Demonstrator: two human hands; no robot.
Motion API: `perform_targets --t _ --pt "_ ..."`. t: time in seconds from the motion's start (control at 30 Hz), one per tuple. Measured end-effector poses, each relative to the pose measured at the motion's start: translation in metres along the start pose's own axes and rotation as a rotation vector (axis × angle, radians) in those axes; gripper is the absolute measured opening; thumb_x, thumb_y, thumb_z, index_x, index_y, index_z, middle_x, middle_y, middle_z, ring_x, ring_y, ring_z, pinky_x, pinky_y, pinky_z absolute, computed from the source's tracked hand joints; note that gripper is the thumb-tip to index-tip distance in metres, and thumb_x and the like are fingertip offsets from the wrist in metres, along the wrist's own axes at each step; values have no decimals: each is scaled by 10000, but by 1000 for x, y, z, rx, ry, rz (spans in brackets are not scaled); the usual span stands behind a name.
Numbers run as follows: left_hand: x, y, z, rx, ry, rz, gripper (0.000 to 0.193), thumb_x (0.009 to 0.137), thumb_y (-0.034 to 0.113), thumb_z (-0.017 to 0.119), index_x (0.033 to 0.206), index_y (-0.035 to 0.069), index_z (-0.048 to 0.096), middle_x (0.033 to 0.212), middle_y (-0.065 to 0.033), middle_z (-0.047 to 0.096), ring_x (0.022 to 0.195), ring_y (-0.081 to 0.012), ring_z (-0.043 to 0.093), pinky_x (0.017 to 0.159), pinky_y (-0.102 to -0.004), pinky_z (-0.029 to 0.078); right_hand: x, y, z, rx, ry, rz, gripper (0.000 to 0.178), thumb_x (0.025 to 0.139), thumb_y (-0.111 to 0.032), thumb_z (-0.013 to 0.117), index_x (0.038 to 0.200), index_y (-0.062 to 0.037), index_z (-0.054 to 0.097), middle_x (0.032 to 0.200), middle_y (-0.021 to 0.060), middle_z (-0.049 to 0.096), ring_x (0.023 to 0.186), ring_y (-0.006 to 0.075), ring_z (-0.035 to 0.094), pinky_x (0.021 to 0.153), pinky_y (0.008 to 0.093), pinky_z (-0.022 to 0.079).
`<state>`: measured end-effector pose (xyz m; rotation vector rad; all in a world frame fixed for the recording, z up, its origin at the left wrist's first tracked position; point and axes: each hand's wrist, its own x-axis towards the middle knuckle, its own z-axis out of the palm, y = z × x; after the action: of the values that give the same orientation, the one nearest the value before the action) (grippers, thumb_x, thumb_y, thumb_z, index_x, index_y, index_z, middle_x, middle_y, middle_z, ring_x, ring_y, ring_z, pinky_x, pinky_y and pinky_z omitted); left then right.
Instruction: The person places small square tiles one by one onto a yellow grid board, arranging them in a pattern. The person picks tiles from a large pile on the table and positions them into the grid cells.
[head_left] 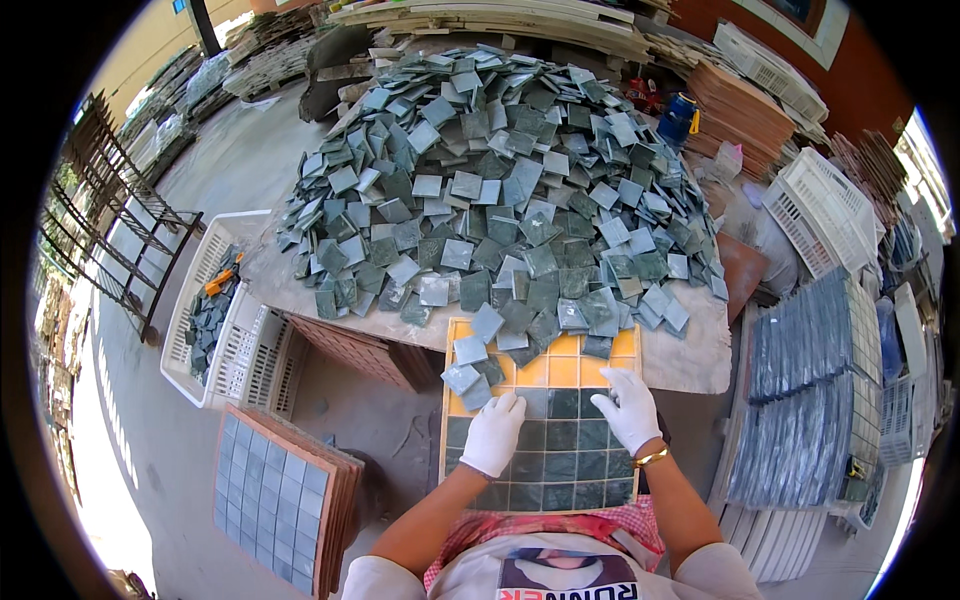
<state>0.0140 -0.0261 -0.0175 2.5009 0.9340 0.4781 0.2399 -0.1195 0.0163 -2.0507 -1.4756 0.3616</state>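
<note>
- Two gloved hands rest on a yellow grid tray (pixel 560 372) that leans from the person's lap up to the near edge of a stone-dusted table (pixel 690 355); its long axis runs near to far.
- Near rows of the tray are already filled with dark green square tiles (pixel 565 465); the far rows show bare yellow cells.
- Left hand (pixel 493 433) lies flat, fingers loosely spread, at the boundary between filled and empty cells, on the tray's left side; it seems to press a tile down rather than pinch one, though the glove hides the fingertips.
- Right hand (pixel 629 408) lies palm down on the tray's right side, slightly farther out than the left, fingers together; I cannot tell whether a tile sits under it.
- Loose tiles (pixel 478 360) have spilled onto the tray's far left corner, just beyond the left hand, which is the nearer one to them.
- Beyond those, a large heap of grey-green tiles (pixel 500 170) covers the table, straight ahead of both hands.
- White plastic crate (pixel 215 310) with a few tiles stands on the floor to the left; a finished tile sheet (pixel 270 495) lies near left.
</note>
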Motion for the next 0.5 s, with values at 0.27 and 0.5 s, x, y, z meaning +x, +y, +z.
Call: perform_targets --t 0.27,0.5 --pt "-26 -28 -47 -150 483 -273 226 781 50 652 1006 28 650 964 -135 638 790 -312 623 730 -396 506 33 -81 69 -89 -280 -354 353 809 -200 661 1133 -92 572 1117 105 589 991 301 583 846 411 486" --pt "-9 -23 -55 -55 168 -465 954 648 416 807 1413 54 365 1226 -184 519 1064 -367 543 887 -435 474 89 -90 85 -309 -374 -514 499 751 -214 725 1188 -105 508 1142 113 557 985 293 585 827 401 504"
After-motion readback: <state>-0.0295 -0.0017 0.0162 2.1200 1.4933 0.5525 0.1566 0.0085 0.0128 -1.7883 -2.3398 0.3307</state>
